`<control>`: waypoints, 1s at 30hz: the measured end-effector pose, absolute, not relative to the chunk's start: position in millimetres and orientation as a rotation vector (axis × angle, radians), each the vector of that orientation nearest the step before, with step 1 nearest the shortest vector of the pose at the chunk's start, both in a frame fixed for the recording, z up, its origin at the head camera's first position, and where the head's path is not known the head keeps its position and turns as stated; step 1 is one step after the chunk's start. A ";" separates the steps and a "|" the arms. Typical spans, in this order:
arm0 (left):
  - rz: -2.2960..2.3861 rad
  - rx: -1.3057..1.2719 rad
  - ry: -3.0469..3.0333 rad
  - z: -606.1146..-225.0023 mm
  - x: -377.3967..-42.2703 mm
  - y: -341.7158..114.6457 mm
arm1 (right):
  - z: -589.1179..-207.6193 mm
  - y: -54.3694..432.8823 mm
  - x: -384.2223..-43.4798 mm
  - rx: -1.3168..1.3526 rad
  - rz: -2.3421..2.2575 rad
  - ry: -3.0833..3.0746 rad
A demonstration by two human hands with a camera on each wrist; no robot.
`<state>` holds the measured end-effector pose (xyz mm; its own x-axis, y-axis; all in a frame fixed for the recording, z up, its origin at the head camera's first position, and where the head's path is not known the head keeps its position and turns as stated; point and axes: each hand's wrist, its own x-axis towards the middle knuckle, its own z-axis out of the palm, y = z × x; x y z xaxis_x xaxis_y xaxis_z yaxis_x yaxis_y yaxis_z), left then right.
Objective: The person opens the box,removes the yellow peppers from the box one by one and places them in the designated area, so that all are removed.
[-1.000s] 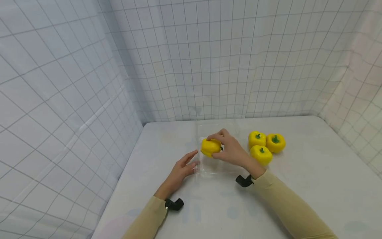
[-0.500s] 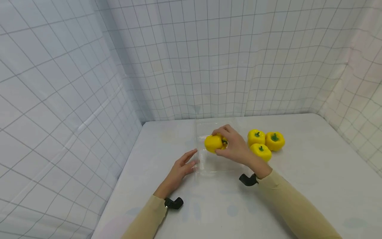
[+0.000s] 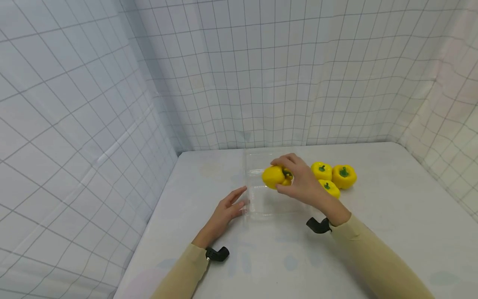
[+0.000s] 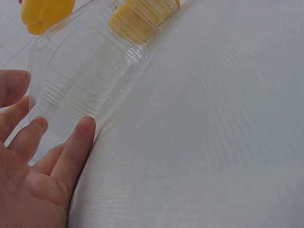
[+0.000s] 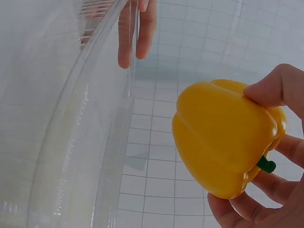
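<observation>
My right hand (image 3: 304, 187) holds a yellow bell pepper (image 3: 274, 177) above a clear plastic container (image 3: 274, 209). In the right wrist view, thumb and fingers grip the pepper (image 5: 218, 135) around its stem end, and its green stem sticks out toward the palm. My left hand (image 3: 225, 211) rests against the container's left side. Seen from the left wrist, the fingers lie relaxed along the transparent wall (image 4: 71, 88), with the thumb above the edge. Just right of the container, three more yellow bell peppers (image 3: 344, 177) stand close together, stems up; my right hand partly covers the nearest.
A white tabletop (image 3: 392, 232) lies under everything. White cloth with a grid pattern (image 3: 276, 83) hangs behind the table and along both sides. Each wrist wears a black device (image 3: 218, 254).
My right hand has moved to the right with the pepper, and the pepper has turned so its stem shows more. The left hand stays at the container's side.
</observation>
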<state>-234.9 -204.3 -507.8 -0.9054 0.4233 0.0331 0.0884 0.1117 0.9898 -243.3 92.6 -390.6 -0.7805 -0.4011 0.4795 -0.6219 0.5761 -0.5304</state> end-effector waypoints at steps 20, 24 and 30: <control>1.892 0.537 2.122 -509.6 -235.1 -204.3 | -384.4 122.0 -225.4 0.812 0.876 -2.495; 1.886 0.544 2.129 -510.1 -235.4 -204.9 | -383.8 128.3 -223.9 0.809 0.848 -2.474; 1.879 0.548 2.130 -510.4 -235.2 -205.7 | -383.4 139.4 -220.8 0.798 0.839 -2.452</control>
<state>-235.2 -205.7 -510.4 -0.8986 0.4345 0.0610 0.1147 0.0986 0.9885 -220.8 139.4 -383.4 -0.7438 -0.3791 0.5505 -0.6370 0.6518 -0.4117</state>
